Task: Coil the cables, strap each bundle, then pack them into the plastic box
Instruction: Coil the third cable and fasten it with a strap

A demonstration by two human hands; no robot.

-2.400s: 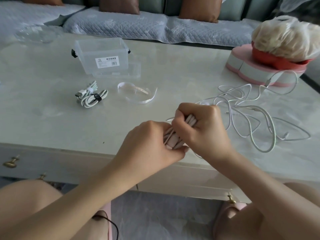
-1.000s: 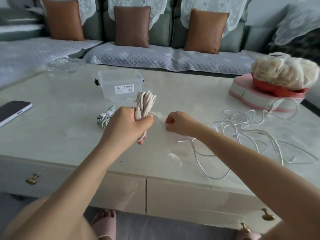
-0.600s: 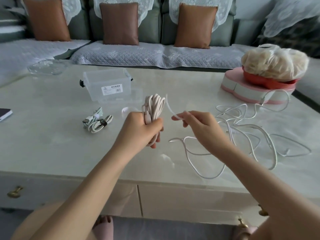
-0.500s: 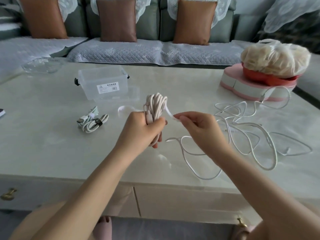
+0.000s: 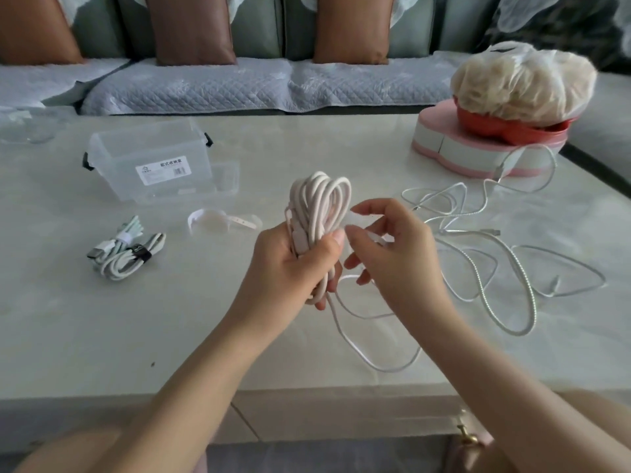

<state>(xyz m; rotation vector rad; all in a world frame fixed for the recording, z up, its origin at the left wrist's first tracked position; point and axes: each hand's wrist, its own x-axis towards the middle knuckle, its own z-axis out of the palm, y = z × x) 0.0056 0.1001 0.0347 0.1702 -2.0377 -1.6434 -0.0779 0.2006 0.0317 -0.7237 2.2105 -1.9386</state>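
My left hand [image 5: 293,264] is raised above the worktop [image 5: 102,319], fingers and thumb wrapped round the lower half of the pink coil [image 5: 324,203], which stands upright with its loops fanning out above my fist. My right hand [image 5: 392,247] sits just beside it, wrist bent, forefinger arched over the top and the other fingers loosely curled, pinching a pale strap [image 5: 375,238] that is too blurred to trace in full. A pale cable [image 5: 358,336] trails from under my hands and loops across the worktop toward the near edge. Half a second ago my right hand held the strap out to the side, clear of the coil; it has since closed in until its thumb nearly meets my left thumb. My left hand's grip and the coil's upright set are unchanged. The clear box [image 5: 150,158] stands open at the far left, two strapped bundles [image 5: 126,250] lie in front of it, and a spare strap [image 5: 222,223] lies between them and the coil, all where they were. The loose cables [image 5: 478,240] sprawl to my right, unstrapped.
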